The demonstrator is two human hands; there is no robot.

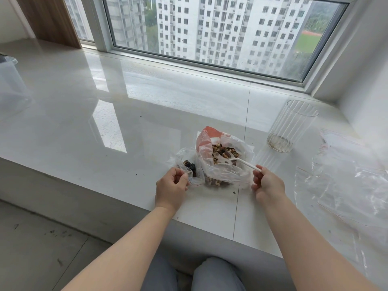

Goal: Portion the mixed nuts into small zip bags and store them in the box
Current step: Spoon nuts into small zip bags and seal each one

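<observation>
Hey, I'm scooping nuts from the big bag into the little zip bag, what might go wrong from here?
1. The small zip bag is held only by your left hand pinching its edge, so the mouth may sag and nuts could miss it.
2. The white spoon in your right hand must cross the floppy rim of the big bag; catching it could tip nuts onto the sill, where a few bits already lie.
3. The clear glass stands near your right arm; a wide swing might knock it.

Open sill [88, 106] left of bags, glass [290, 127] and loose plastic [344, 181] crowd right — window [210, 28] behind
</observation>
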